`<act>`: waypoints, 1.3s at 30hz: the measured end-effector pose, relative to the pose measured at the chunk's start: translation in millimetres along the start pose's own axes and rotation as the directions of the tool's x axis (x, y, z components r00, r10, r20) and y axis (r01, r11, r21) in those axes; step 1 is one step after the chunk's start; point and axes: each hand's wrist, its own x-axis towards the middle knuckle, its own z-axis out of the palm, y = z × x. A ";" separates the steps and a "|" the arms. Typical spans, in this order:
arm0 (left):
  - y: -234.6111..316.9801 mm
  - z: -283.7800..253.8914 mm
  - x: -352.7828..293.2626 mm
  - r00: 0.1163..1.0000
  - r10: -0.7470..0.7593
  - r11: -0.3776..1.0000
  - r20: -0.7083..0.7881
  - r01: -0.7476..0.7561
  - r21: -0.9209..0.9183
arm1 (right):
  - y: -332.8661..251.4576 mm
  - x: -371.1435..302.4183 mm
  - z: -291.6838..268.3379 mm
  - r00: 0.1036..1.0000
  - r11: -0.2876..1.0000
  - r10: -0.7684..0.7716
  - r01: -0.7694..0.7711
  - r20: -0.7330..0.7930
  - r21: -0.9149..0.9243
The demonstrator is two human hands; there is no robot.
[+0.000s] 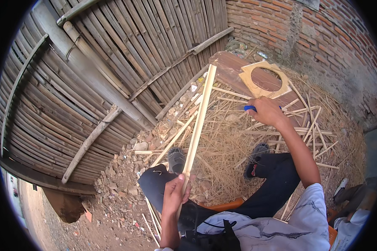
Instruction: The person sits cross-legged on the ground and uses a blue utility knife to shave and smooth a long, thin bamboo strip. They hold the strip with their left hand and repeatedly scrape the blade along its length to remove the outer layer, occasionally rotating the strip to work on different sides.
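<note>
A: In the head view, what do the hands hold, please?

B: The left hand wraps its thumb and fingers around a long pale strip, near the lower end. The strip slants up and away, past the left knee. The right hand curls its fingers around a blue tool; I cannot tell its working end.

A: Why is the strip held so low?

B: I suppose this grip lets the long part reach out freely in front of the body. The tool is well apart from it, maybe for safety.

A: And what is around?

B: Beyond the right hand, a wooden frame with a round hole lies on a brown board, which perhaps keeps it off the dry fibres. Loose strips clutter the ground near the shoes. The slatted wall probably limits room at the left.
</note>
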 end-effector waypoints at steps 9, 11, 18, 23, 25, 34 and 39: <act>22.7 24.3 9.3 0.995 -0.017 0.996 0.097 0.025 -0.081 | -44.4 -58.0 -7.8 0.966 0.894 0.027 0.092 -0.258 0.437; 23.6 27.4 10.2 0.993 -0.014 0.997 0.117 0.023 -0.075 | -56.4 -73.5 -0.7 0.955 0.840 -0.046 0.196 -0.294 0.506; 26.4 40.6 11.0 0.990 -0.051 0.996 0.132 0.060 -0.069 | -97.4 -119.1 42.5 0.929 0.754 -0.209 0.353 -0.306 0.554; 28.9 42.4 10.9 0.988 -0.036 0.997 0.151 0.045 -0.055 | -106.4 -126.5 65.6 0.907 0.745 -0.288 0.414 -0.308 0.523; 28.1 42.8 11.4 0.986 -0.015 0.998 0.167 0.026 -0.063 | -108.7 -127.9 68.5 0.895 0.740 -0.305 0.438 -0.325 0.510; 24.4 50.7 14.0 0.984 0.115 0.992 0.140 -0.121 0.041 | -117.1 -133.1 75.8 0.806 0.756 -0.380 0.554 -0.454 0.349; 22.8 52.9 11.4 0.981 0.164 0.979 0.100 -0.174 0.108 | -122.0 -137.3 81.4 0.810 0.734 -0.349 0.549 -0.471 0.400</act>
